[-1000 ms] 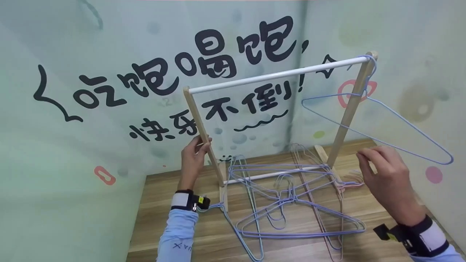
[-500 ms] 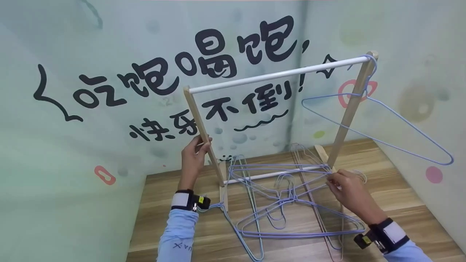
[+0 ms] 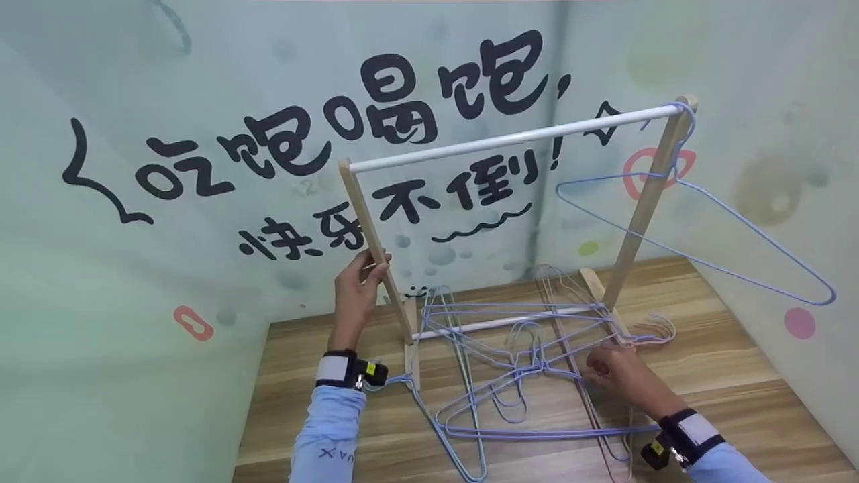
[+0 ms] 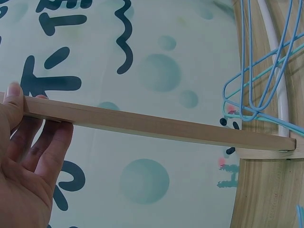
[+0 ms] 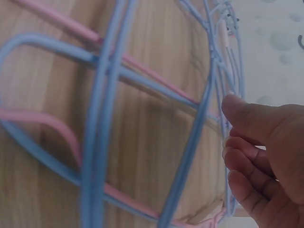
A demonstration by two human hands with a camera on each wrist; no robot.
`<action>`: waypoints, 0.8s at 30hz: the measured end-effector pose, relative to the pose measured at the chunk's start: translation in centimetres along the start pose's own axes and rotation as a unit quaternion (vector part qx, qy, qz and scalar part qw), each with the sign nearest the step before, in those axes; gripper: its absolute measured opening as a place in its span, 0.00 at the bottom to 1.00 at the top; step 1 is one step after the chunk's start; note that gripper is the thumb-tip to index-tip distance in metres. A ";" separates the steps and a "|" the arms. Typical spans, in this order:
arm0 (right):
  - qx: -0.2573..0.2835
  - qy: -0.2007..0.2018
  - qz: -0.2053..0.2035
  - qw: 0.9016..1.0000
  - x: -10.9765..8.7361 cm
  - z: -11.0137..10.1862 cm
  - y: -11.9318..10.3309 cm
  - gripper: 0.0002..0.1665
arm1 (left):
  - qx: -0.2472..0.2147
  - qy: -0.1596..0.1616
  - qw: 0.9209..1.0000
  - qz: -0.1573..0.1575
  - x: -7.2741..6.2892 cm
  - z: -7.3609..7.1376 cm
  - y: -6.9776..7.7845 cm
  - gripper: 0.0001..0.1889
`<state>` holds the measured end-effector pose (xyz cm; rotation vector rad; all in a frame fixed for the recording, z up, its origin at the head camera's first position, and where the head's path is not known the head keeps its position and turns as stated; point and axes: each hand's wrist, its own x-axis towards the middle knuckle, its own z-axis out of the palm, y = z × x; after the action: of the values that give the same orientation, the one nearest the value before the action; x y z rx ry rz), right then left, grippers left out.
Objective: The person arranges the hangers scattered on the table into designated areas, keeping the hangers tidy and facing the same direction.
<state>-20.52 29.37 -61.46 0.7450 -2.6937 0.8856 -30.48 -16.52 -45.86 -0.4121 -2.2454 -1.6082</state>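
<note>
My left hand (image 3: 358,288) grips the left wooden post (image 4: 156,127) of a small clothes rack, thumb on one side and fingers on the other. My right hand (image 3: 627,377) hovers by the loose pile of wire hangers, its fingers loosely bent. In the right wrist view nothing shows between thumb and fingers, and whether a fingertip touches a wire is unclear. Blue hangers (image 3: 550,433) lie overlapping below the rack, with pink hangers (image 3: 649,341) at the right. One blue hanger (image 3: 751,221) hangs from the right end of the white top rod (image 3: 510,139).
A white lower rod (image 3: 496,324) joins the posts just above the wooden table (image 3: 731,376). Blue and green hangers (image 3: 470,376) stand leaning on the left side. A pale wall (image 3: 168,268) with black lettering rises close behind the rack.
My right hand has come down and left from beside the hanging hanger to the pile, then slightly lower and nearer. My left hand keeps its grip on the post.
</note>
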 end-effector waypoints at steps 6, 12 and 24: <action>0.002 -0.020 0.026 0.999 -0.8 0.8 0.9 0.13 | 0.006 -0.001 1.000 -0.002 0.1 -0.1 -0.5 0.16; -0.006 0.002 0.018 1.000 -1.3 1.3 0.9 0.13 | 0.008 0.001 1.000 0.010 0.1 -0.1 -0.6 0.16; -0.025 0.017 0.000 1.000 -1.5 1.6 0.7 0.13 | 0.009 0.004 1.000 0.010 0.1 0.0 -0.3 0.16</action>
<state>-19.64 29.50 -63.60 0.7141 -2.6747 0.8209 -30.74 -16.59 -46.09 -0.4212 -2.2409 -1.5749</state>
